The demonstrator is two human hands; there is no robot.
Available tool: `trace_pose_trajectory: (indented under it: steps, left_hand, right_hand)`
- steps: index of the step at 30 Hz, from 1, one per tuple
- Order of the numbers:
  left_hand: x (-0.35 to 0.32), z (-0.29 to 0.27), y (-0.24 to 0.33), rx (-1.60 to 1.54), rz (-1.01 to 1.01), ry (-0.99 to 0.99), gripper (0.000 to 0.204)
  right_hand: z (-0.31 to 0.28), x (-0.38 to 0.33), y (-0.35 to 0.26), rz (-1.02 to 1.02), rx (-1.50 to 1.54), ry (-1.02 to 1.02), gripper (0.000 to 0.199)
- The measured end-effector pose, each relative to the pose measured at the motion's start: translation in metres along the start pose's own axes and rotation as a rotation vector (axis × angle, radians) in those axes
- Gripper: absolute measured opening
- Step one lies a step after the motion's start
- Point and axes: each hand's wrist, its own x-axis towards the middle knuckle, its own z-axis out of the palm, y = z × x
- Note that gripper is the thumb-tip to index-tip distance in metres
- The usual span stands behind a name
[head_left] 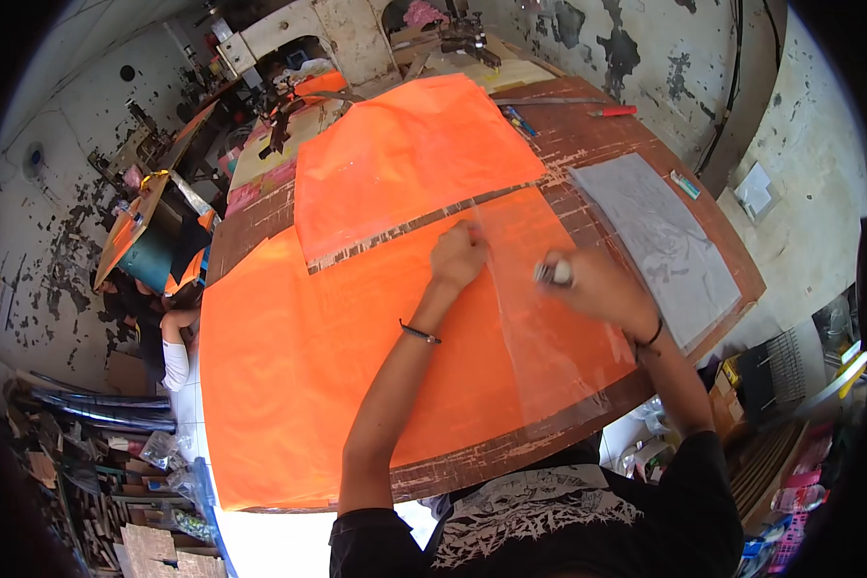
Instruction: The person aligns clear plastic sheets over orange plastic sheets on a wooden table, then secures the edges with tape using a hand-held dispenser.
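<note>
A large orange sheet [356, 356] lies across the brown worktable, with a clear plastic strip [539, 356] laid over its right part. My left hand [459, 256] is closed at the strip's upper left edge, its curled fingertips on the plastic. Just right of it, over the strip, my right hand [602, 292] is wrapped round a small whitish object with a dark metal end [554, 274]; motion blur hides its exact kind. Beyond my left hand, a folded stack of orange sheets [414, 159] rests on the table.
On the table's right lie grey-clear plastic sheets [655, 241], a small greenish-white item [685, 184] and a red-handled tool [615, 111]. A sewing machine [279, 43] stands at the far end. Another person's arm [175, 347] shows at left, near heaped scraps [96, 491].
</note>
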Motion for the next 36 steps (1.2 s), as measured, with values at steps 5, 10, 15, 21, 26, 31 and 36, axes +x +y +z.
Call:
trace_pose_trajectory:
  steps: [5,10,15,21,26,31,36]
  left_hand:
    - [0.017,-0.007,-0.016,-0.396,0.008,0.056,0.024]
    - [0.017,-0.007,-0.014,-0.56,-0.105,0.074,0.029]
    - [0.015,-0.006,-0.01,-0.506,-0.055,0.181,0.033]
    - [0.014,-0.004,-0.004,-0.658,-0.036,0.229,0.031]
    - [0.011,-0.02,0.01,-0.658,-0.064,0.154,0.03]
    - [0.01,-0.015,0.0,-0.637,-0.073,0.138,0.034]
    - [0.009,-0.015,-0.002,-0.572,-0.087,0.248,0.039]
  right_hand:
    - [-0.039,0.041,0.098,0.098,-0.137,0.279,0.026]
    - [-0.016,0.037,0.129,0.1,-0.036,0.429,0.028]
    - [-0.003,0.034,0.117,0.178,-0.143,0.364,0.028]
    - [0.003,0.034,0.121,0.13,-0.304,0.412,0.033]
    - [-0.002,0.038,0.114,0.225,-0.33,0.354,0.036]
    - [0.004,0.039,0.117,0.2,-0.344,0.416,0.033]
    - [0.002,0.036,0.116,0.223,-0.346,0.431,0.032]
